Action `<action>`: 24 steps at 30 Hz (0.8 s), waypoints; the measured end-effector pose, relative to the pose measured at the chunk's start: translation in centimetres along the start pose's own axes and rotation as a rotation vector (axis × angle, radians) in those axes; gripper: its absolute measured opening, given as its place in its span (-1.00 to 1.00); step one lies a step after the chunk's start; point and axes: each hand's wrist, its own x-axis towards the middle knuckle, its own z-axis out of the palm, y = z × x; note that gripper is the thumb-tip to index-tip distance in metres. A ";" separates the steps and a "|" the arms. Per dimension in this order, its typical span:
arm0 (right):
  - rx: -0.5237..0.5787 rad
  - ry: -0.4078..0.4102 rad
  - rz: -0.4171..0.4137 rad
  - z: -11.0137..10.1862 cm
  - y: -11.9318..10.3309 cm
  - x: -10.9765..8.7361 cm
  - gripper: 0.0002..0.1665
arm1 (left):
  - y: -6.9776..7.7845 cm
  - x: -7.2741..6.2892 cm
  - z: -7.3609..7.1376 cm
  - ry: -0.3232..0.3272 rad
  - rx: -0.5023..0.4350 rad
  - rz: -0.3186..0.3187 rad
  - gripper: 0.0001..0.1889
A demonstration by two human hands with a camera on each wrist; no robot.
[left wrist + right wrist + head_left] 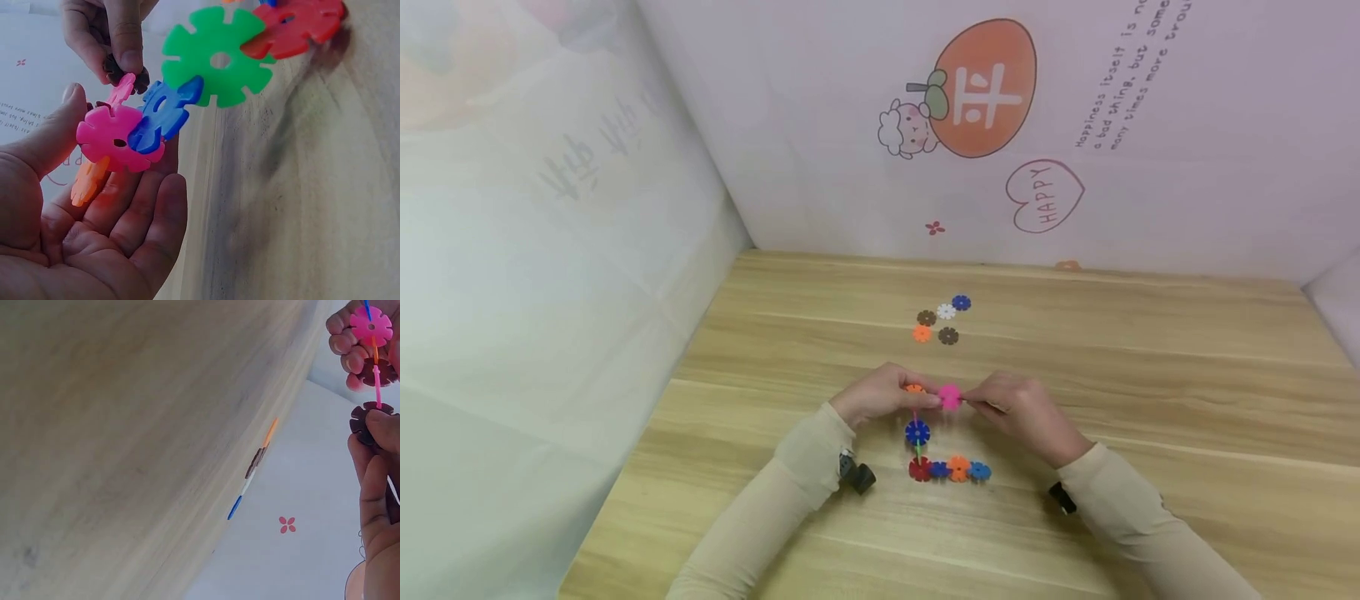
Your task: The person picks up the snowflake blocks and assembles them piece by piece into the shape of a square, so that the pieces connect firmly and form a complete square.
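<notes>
A chain of notched plastic interlocking discs hangs between both hands above the wooden table. My left hand (880,393) grips the chain near an orange disc (89,181) and a pink disc (103,128), its thumb against the edge of a dark disc. From there run a blue disc (167,115), a green disc (197,59) and a red disc (312,28). Past the red one, the head view shows blue, orange and light blue discs (980,471) in a row. My right hand (1026,412) pinches a dark brown disc (360,423), which meets another pink disc (950,397).
Several loose discs lie farther back on the table (1150,358): a blue one (961,302), a white one (946,312), an orange one (922,333) and two brown ones (948,336). A printed cloth (820,167) rises behind the table.
</notes>
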 end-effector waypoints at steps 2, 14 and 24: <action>-0.008 0.001 -0.022 0.0 0.0 0.0 -0.68 | -0.1 0.1 -0.1 -0.003 -0.002 -0.005 -0.76; -0.003 -0.014 -0.020 0.4 0.0 -0.1 -0.69 | -0.3 0.3 0.0 -0.017 0.012 -0.012 -0.75; 0.035 -0.065 -0.011 0.4 0.6 0.2 -0.69 | 0.0 0.0 -0.4 -0.055 0.111 0.012 -0.69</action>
